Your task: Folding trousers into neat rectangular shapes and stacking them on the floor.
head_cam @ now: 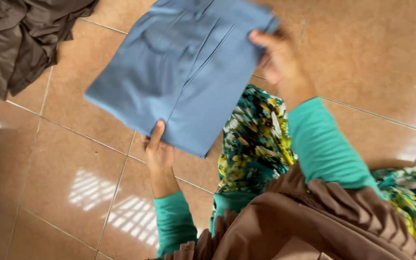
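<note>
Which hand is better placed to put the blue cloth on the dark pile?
Probably the left hand. It grips the folded blue cloth at its near edge, on the side toward the dark pile. The right hand holds the far corner, farther away.

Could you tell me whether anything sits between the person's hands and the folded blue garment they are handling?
Nothing visible does. The left hand already grips the blue garment at its near edge, thumb on top, and the right hand holds its far corner, above the tiled floor.
</note>
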